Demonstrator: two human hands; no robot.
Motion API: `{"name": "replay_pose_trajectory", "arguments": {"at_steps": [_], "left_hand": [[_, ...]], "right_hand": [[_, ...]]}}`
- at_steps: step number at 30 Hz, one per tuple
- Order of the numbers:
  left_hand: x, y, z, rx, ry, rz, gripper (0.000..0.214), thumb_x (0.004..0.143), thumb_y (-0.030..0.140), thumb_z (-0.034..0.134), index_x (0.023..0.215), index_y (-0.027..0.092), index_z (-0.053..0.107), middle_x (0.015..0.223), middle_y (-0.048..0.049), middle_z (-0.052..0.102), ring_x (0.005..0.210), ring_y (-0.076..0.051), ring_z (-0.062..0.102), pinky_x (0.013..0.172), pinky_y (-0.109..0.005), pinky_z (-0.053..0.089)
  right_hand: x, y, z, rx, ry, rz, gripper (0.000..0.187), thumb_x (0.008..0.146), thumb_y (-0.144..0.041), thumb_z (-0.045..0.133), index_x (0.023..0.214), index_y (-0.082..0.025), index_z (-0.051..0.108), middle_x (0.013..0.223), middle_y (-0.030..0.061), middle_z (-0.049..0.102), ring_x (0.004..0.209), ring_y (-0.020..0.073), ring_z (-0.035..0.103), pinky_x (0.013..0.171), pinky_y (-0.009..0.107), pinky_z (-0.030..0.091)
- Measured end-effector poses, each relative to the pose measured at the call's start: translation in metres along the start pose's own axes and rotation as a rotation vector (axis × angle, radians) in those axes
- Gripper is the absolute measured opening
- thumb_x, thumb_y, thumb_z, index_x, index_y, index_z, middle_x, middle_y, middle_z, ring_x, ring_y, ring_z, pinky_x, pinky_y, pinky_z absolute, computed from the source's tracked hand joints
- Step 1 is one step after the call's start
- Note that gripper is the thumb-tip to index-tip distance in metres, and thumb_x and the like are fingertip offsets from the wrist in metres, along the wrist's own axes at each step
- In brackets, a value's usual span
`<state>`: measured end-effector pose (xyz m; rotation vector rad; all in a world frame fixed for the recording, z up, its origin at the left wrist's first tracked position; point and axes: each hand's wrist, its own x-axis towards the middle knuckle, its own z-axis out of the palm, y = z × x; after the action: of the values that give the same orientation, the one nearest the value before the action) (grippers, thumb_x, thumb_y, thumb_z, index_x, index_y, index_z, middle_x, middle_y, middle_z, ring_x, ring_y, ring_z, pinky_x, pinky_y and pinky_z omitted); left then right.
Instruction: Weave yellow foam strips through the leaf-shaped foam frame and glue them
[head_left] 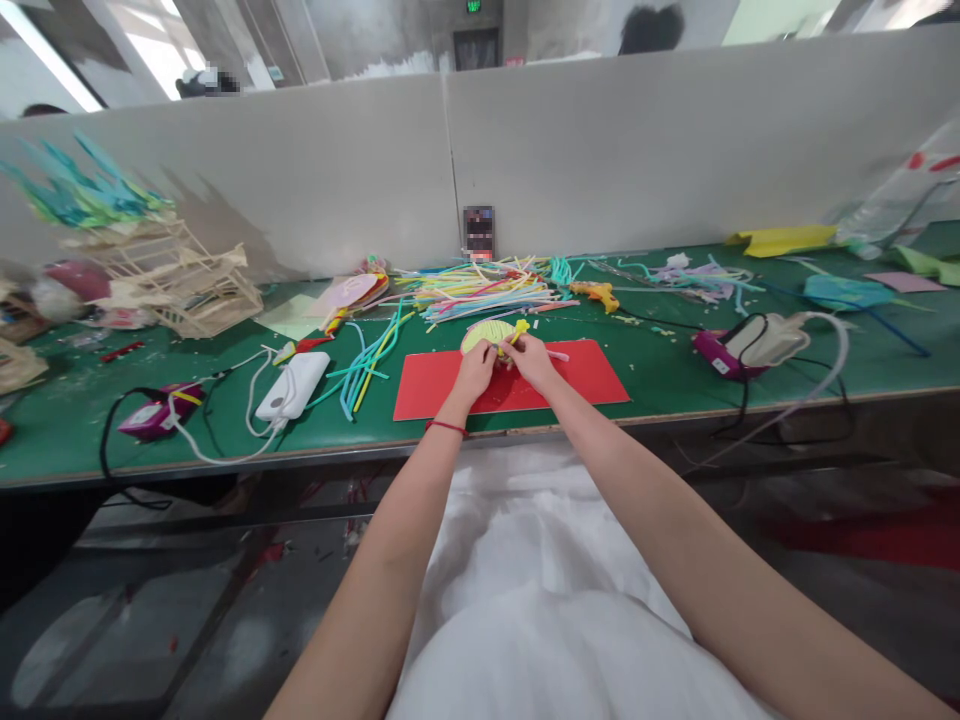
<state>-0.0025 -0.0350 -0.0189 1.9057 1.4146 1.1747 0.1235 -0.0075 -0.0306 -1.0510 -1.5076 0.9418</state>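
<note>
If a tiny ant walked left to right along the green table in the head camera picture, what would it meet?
Purple box, white device, left hand, right hand, orange-yellow piece, another purple box, pink sheet.

A long table with a smooth green top (pixel 649 385) stands against a low, flat, pale gray divider (pixel 300 175). Behind it is a patchy gray wall (pixel 397 28) with a dark doorway (pixel 477 50) and a small glowing green sign (pixel 473 6). Bright white light (pixel 161 50) shines at the upper left.
</note>
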Motion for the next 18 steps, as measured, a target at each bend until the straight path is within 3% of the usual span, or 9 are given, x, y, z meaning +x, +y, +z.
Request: {"name": "replay_pose_trajectory", "arguments": {"at_steps": [9,14,18], "left_hand": [[-0.0004,0.001,-0.0017,-0.036,0.012,-0.021,0.023,0.084,0.019,0.038,0.06,0.018,0.035,0.06,0.003,0.043,0.058,-0.01,0.04,0.056,-0.023,0.031],[-0.0014,0.0047,-0.0033,-0.026,0.039,-0.004,0.023,0.084,0.019,0.039,0.061,0.018,0.037,0.063,0.002,0.044,0.061,-0.01,0.04,0.059,-0.023,0.032],[-0.0006,0.0032,-0.0033,-0.028,0.102,0.009,0.022,0.084,0.018,0.039,0.062,0.018,0.038,0.064,0.0015,0.044,0.063,-0.011,0.041,0.062,-0.023,0.034]], "right_hand": [[-0.0005,-0.0014,-0.0002,0.001,-0.009,-0.023,0.032,0.067,-0.049,0.059,0.071,-0.017,0.054,0.061,0.0001,0.056,0.054,0.0138,0.054,0.053,0.027,0.047],[-0.0018,-0.0017,0.0002,0.129,0.013,0.025,0.035,0.072,-0.053,0.052,0.073,-0.018,0.054,0.068,0.0007,0.058,0.059,0.0121,0.056,0.05,0.023,0.047],[-0.003,-0.0046,0.0011,0.21,-0.045,0.048,0.036,0.065,-0.052,0.061,0.069,-0.018,0.051,0.062,-0.0013,0.056,0.055,0.0114,0.055,0.046,0.022,0.045]]}}
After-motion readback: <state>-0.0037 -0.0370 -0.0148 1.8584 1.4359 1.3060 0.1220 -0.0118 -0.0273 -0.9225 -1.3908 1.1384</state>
